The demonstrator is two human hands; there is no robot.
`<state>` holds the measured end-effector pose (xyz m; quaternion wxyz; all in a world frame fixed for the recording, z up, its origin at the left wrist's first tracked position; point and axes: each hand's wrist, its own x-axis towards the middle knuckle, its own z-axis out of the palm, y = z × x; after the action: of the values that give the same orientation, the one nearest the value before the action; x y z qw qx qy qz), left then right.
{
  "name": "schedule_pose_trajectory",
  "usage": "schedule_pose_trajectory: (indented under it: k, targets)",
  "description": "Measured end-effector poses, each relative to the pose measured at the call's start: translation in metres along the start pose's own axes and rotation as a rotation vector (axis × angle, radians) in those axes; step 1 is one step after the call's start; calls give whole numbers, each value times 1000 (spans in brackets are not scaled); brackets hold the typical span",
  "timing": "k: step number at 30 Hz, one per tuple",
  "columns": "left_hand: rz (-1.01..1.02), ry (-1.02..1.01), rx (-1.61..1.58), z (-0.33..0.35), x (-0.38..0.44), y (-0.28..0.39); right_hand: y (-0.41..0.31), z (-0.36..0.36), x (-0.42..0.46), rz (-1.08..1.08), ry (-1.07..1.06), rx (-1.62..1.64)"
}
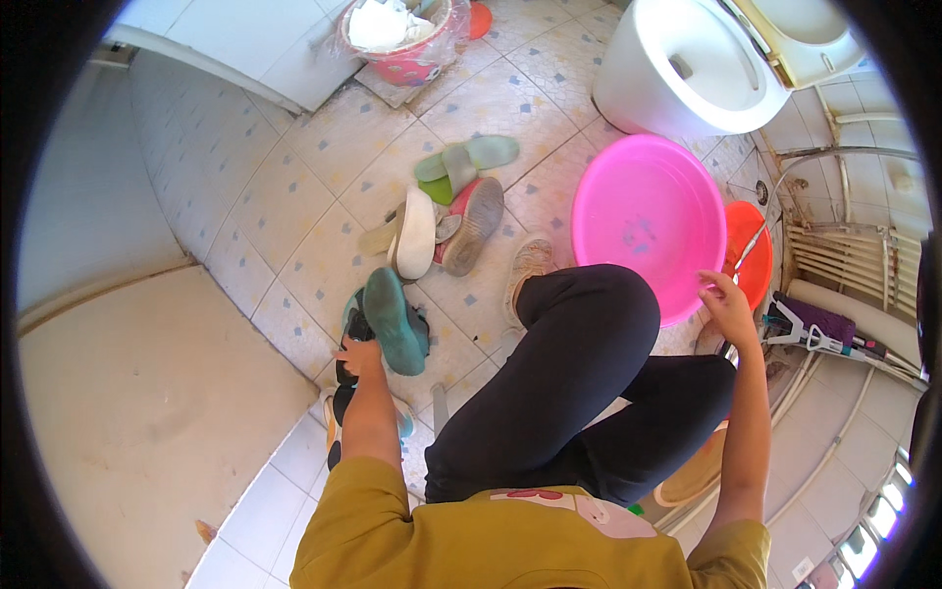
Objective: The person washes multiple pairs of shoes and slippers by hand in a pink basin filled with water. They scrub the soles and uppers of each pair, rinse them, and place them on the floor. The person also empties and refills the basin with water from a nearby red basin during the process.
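My left hand [360, 358] is down at a black sandal [355, 327] on the tiled floor; its fingers lie over the straps, and their grip is partly hidden. Right beside it, a dark sandal with a teal sole [395, 322] lies sole up. Several other shoes form a loose pile: a green slipper [491, 153], a red shoe with a grey sole [475, 228] and a cream-soled slipper [413, 232]. Near the rim of a pink plastic basin [647, 169], my right hand [725, 298] hangs with fingers apart and nothing seen in it.
Behind the basin stands a white toilet [618, 81] with its lid up. An orange-red basin [758, 247] sits partly behind the pink one, near a metal shower hose [791, 166]. A lined pink waste bin [408, 66] holds paper. Cleaning tools [817, 324] lie along the right wall.
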<state>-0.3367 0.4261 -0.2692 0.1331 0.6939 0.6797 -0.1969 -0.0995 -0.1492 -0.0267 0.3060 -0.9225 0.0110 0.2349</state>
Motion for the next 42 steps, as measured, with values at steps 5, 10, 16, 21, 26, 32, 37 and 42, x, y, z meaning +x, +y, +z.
schedule_pose_trajectory:
  k: [5,10,16,21,26,32,37,42]
  targets:
    - [915,162,-248,42,13,70,7,-28,-1,68,161,251]
    - [1196,-340,-257,72,-61,219,53,-51,3,68,269,171]
    - [852,-327,385,100,-59,300,117,-39,-14,295,210,326]
    - [833,-257,651,99,-73,312,157,-23,-32,398,178,347]
    - [1170,-343,451,82,-65,298,156,-6,-4,253,158,289]
    - [1354,-442,-273,-23,-193,312,104,5,59,53,-12,183]
    - [1368,-849,-523,-38,-305,360,54,46,101,-317,68,395]
    - [1011,-1322,-505,62,-394,405,64,76,119,-42,282,387]
